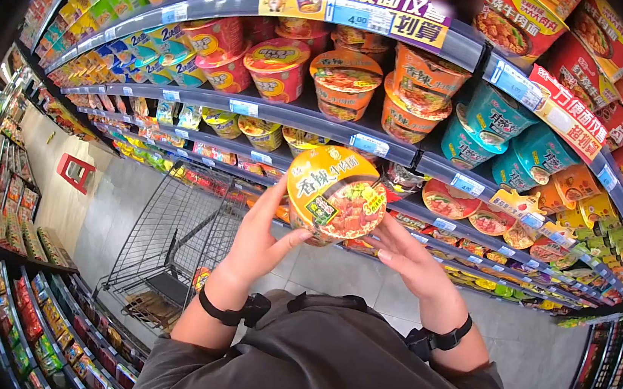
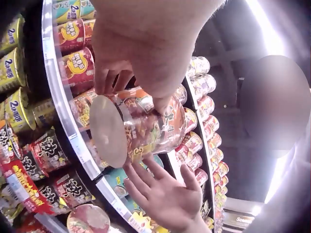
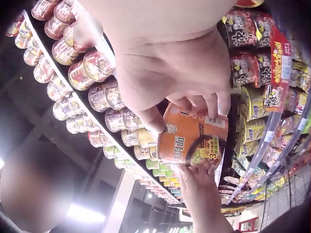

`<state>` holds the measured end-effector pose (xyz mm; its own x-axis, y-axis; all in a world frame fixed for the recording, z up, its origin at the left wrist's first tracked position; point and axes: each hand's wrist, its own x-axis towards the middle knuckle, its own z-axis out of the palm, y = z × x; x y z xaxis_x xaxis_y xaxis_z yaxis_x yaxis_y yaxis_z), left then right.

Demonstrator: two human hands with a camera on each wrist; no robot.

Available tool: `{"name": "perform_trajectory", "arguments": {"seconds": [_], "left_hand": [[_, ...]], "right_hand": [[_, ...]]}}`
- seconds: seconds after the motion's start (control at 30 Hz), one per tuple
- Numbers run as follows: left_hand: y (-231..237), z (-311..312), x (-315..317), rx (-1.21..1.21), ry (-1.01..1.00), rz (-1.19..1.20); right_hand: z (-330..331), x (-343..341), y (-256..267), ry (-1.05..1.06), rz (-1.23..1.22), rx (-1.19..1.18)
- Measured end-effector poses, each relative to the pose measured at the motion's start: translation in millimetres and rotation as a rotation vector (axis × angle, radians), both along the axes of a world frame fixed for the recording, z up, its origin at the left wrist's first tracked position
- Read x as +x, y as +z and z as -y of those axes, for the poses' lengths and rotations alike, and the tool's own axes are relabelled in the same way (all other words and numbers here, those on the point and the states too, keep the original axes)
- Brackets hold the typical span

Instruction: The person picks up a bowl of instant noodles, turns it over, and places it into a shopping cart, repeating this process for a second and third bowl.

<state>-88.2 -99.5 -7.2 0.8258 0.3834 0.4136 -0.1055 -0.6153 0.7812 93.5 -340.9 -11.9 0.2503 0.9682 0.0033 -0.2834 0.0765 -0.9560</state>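
An orange tub of instant noodles (image 1: 338, 190), its printed lid facing up, is held before the chest in the head view. My left hand (image 1: 256, 230) grips its left side, thumb on the near side and fingers reaching around behind. At the tub's right, my right hand (image 1: 415, 260) lies with fingers extended and fingertips right at the wall. In the left wrist view the tub (image 2: 150, 121) shows a pale, plain base, and the right hand (image 2: 170, 199) is spread below it, palm showing. The right wrist view shows the tub's orange side (image 3: 194, 136) under the right fingers.
Shelves ahead carry noodle tubs in several colours, including orange tubs (image 1: 344, 84) and teal tubs (image 1: 489, 126), with price labels (image 1: 370, 144) along the edges. A wire shopping cart (image 1: 171, 233) stands at the left. Behind it is a red stool (image 1: 75, 173). More shelving (image 1: 48, 319) lines the lower left.
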Motion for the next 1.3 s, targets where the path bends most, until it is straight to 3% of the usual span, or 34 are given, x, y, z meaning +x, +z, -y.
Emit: {"name": "perform_trajectory", "arguments": {"seconds": [0.2,0.4,0.6,0.67,0.93,0.97,1.1,1.3], "left_hand": [[23,-8,25,-0.127,0.046,0.154],[67,-48,58,0.228,-0.027,0.196],[76,-89,97,0.229,-0.004,0.178],[74,-103,114,0.073,-0.059,0.222],[88,-133,165,-0.117,-0.14,0.151],[85,-140,171,-0.008,-0.145,0.148],[81,-148,183,-0.098,-0.163,0.061],[76,-160,200,-0.033,-0.216,0.065]], "right_hand": [[-21,15,18,-0.034,0.096,0.256],[-64,32,50,-0.087,0.151,0.396],[-101,57,72,-0.116,0.175,0.386],[-110,66,76,-0.159,0.167,0.359],[-143,93,78,-0.28,0.161,0.372],[-146,95,77,-0.29,0.159,0.37],[-152,102,70,-0.335,0.183,0.385],[-158,103,70,-0.372,0.216,0.378]]}}
